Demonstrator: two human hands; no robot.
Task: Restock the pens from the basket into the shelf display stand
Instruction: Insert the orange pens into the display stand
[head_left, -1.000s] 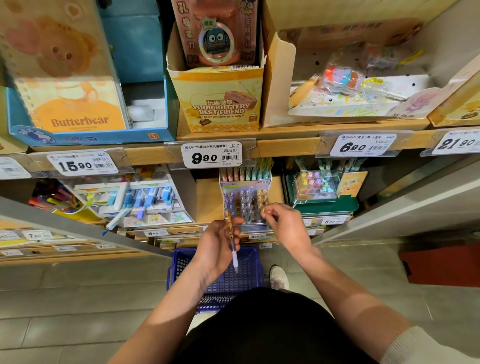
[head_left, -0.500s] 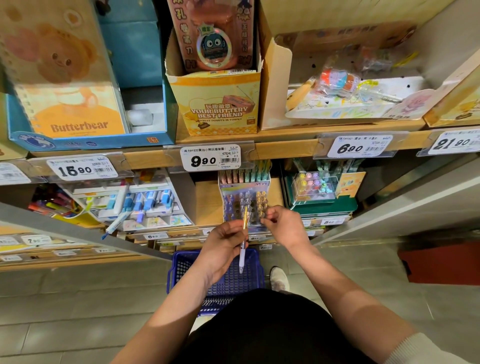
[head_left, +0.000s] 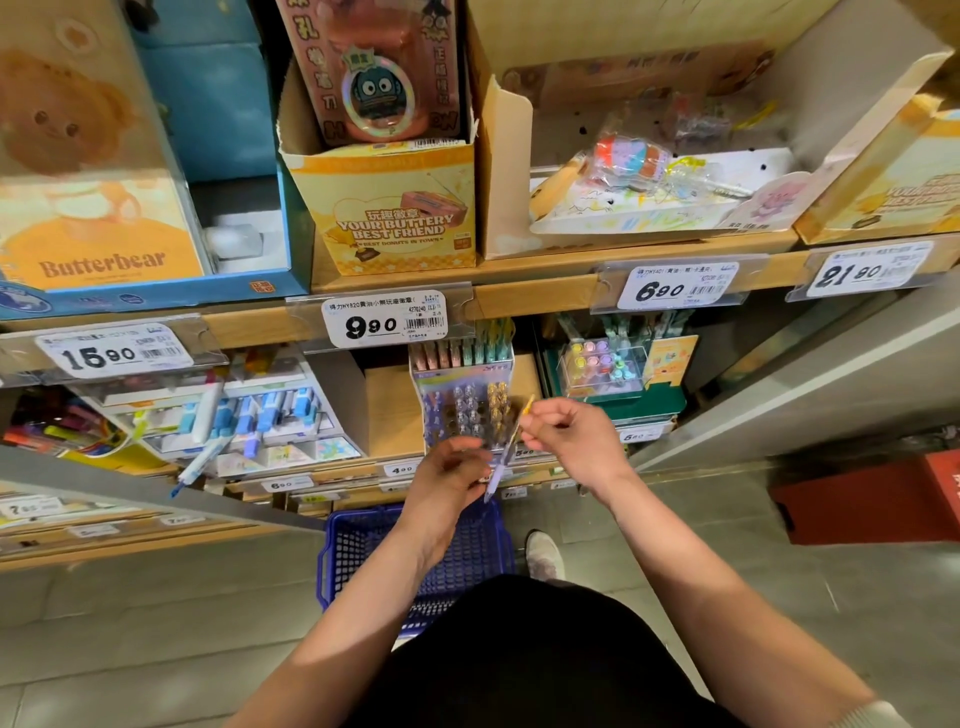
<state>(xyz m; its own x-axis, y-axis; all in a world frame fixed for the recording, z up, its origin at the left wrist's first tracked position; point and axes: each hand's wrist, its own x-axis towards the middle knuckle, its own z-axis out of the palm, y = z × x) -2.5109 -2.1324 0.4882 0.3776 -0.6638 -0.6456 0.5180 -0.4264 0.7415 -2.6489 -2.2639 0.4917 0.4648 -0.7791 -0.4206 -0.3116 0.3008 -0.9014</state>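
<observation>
On my feed, the right hand (head_left: 576, 447) pinches the pen (head_left: 505, 457) near its yellow top between thumb and forefinger, with the other fingers curled in. The pen hangs tilted, top toward one o'clock and tip toward seven, in the air just in front of the display stand (head_left: 467, 410). The stand sits at twelve o'clock from the hands, on the lower shelf. The left hand (head_left: 449, 475) is at nine o'clock of the pen's lower barrel, its fingers (head_left: 475, 457) curled close together; I cannot tell whether they touch the barrel (it is blurred there). The stand's rows hold purple, clear and gold pen tops. The blue basket (head_left: 332, 566) stands on the floor at six o'clock, below both wrists.
</observation>
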